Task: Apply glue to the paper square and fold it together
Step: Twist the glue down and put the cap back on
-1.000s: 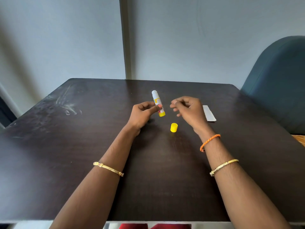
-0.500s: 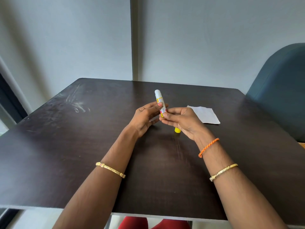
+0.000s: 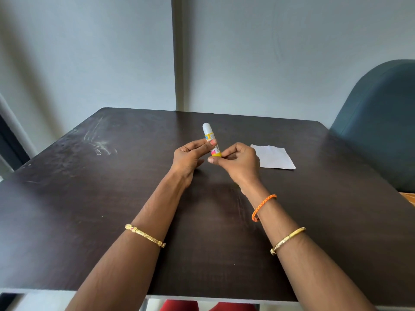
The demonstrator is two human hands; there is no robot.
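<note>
While the left hand point(image 3: 190, 157) holds the glue stick point(image 3: 211, 140) upright by its barrel, thumb and fingers wrapped round it, I see that the right hand point(image 3: 238, 162) has come across in the last second and now pinches the yellow base of the stick with fingertips and thumb. A second ago that hand was apart from the stick, and a small yellow cap stood on the table between the hands; now I cannot see the cap, which may lie hidden behind the right hand. The white end of the stick points up and away. I judge this to be the twist that brings the glue up, so no glue has reached the paper yet. The paper square point(image 3: 275, 157) lies flat on the table point(image 3: 112, 198), just beside the right hand on its far right side, untouched and unfolded. The surface is dark wood-grain with pale smears point(image 3: 98, 142) toward its far left corner. Behind it stands a plain grey wall point(image 3: 269, 52) with a vertical seam, and a dark teal chair point(image 3: 379, 122) sits at the right edge.
</note>
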